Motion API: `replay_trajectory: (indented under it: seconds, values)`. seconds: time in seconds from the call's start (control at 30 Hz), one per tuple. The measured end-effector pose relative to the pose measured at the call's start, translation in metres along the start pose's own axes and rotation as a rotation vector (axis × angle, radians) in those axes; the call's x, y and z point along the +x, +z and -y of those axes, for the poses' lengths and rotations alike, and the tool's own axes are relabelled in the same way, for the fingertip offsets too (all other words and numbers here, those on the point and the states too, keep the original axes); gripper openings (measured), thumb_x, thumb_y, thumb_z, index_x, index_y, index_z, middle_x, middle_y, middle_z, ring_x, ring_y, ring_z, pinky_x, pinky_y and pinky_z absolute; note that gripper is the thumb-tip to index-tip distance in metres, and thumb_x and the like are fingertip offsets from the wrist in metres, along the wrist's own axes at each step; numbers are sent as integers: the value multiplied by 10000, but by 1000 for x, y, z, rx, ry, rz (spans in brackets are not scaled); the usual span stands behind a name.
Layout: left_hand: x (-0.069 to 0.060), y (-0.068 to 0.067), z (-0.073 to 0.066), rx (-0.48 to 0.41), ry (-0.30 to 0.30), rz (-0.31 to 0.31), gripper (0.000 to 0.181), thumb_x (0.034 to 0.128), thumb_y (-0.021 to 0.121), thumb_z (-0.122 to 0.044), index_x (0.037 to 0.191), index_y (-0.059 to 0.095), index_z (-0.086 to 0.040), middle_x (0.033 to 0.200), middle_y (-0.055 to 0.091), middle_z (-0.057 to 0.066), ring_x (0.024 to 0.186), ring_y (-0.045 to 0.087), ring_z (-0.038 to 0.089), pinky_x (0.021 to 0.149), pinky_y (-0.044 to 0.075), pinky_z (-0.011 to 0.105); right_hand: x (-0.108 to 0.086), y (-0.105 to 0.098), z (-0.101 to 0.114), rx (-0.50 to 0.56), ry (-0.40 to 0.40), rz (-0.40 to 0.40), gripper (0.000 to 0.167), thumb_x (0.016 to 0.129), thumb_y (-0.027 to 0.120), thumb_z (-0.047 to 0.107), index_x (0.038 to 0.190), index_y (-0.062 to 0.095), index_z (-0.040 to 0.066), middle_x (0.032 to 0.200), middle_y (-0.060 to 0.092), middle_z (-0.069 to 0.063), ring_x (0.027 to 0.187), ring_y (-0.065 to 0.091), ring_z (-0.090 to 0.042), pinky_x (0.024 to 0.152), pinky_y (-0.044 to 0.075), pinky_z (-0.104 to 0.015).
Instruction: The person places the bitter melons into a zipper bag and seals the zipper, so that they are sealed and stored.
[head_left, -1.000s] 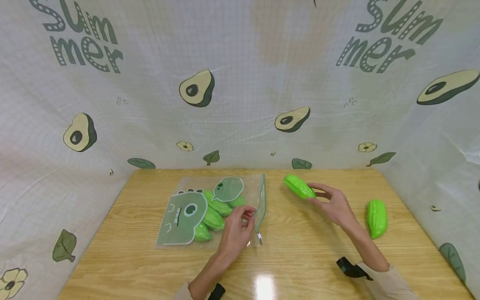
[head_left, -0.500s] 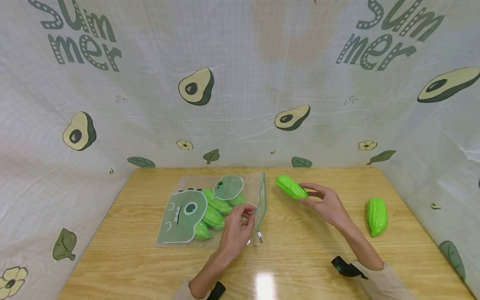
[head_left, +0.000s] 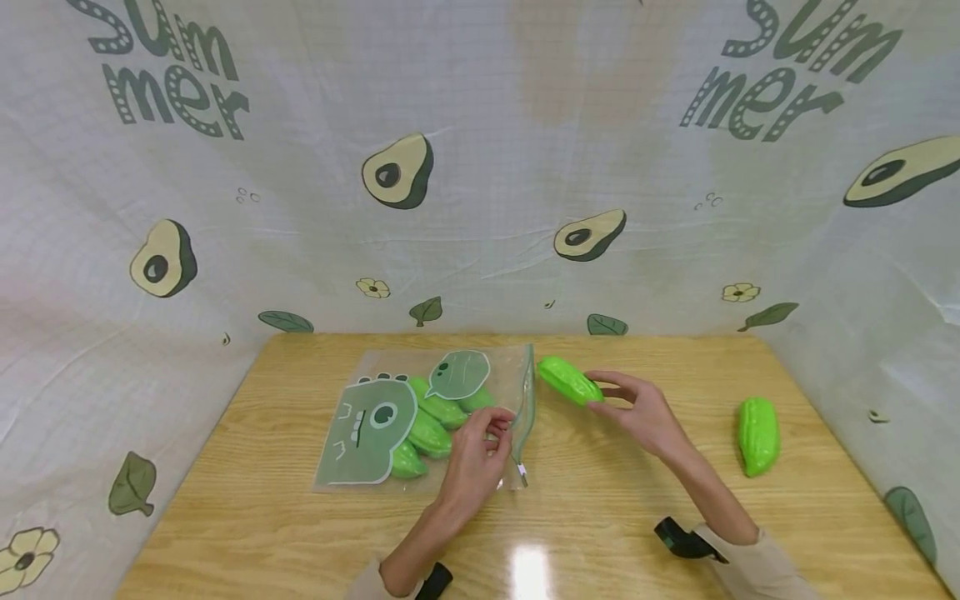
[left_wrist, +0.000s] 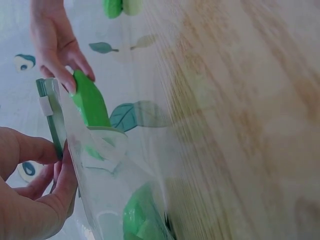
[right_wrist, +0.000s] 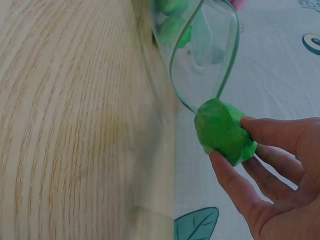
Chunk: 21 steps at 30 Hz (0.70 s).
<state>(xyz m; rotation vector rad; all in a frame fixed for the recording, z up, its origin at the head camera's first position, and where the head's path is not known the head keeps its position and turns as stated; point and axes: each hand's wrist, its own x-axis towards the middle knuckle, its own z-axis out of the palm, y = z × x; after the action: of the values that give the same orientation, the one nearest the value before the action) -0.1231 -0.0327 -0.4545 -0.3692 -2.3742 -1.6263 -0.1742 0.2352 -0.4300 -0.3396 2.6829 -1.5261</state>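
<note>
Left hand [head_left: 474,457] pinches bag [head_left: 375,442] rim [head_left: 532,379]; right hand [head_left: 641,414] grips green gourd [head_left: 570,381], left hand's two o'clock; sagging rim (flimsy-looking plastic) could snag gourd's tip.

Left fingers [left_wrist: 37,149] pinch the clear bag [left_wrist: 107,172] by its green strip [left_wrist: 53,131]; right fingers [left_wrist: 60,72] hold a green vegetable [left_wrist: 92,102] nearby.

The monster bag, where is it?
In the head view, the bag lies mostly left of centre on the table, its open end pinched by the left hand.
</note>
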Motion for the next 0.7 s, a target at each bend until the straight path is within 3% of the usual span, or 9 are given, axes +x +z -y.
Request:
replay_trajectory:
  seconds: [0.7]
  values:
    - [-1,-1,-1,-20,17,-9,162,924,640,103,1051,681,11,968,641,92,869,650,227,721,603,257,5,21,6,62,-32,53,458,929,759,91,1368,640,43,1416,579,-239,1219,606,-436,821,594,-307]
